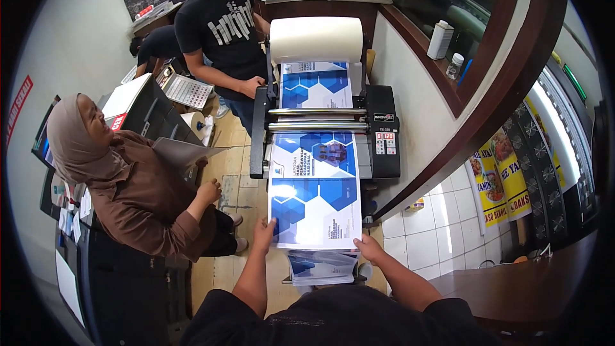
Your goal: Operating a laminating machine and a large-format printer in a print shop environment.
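A glossy printed sheet (314,198) with blue hexagon patterns comes out of a black laminating machine (383,134) toward me. My left hand (263,230) grips the sheet's near left corner. My right hand (369,248) holds its near right corner. On top of the machine sits a white film roll (316,38), with another printed sheet (316,84) fed under it. A stack of similar prints (322,266) lies below the sheet, between my arms.
A person in a brown top (144,198) stands at my left holding paper. Another person in a black shirt (224,25) stands at the machine's far left. A dark wooden counter (487,109) runs along the right. Grey cabinets (154,115) stand left.
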Motion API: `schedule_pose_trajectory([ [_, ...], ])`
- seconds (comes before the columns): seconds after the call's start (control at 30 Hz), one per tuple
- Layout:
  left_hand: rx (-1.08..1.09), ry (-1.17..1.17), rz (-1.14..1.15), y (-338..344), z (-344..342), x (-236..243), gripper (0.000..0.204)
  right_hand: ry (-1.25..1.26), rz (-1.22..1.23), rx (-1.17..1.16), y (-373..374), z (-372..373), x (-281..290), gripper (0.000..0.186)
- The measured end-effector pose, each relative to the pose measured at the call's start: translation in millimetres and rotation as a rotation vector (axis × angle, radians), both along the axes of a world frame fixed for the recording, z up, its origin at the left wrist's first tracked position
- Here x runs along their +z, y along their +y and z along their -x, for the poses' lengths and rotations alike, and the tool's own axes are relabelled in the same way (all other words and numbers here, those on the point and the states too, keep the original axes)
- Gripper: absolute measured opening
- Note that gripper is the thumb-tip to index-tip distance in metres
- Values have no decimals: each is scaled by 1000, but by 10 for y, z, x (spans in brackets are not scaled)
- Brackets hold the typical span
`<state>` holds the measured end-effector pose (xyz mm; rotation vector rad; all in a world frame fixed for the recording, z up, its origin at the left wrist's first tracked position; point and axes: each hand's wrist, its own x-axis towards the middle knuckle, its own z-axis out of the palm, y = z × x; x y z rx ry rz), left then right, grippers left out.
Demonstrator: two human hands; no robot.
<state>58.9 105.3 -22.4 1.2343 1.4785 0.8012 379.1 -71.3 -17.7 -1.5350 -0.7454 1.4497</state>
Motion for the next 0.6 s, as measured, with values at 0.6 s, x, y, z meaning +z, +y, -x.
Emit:
schedule_pose_trajectory([
  [0.6, -222, -421, 259, -634, 403, 152, 29, -75, -195, -148, -226, 307, 372, 33],
])
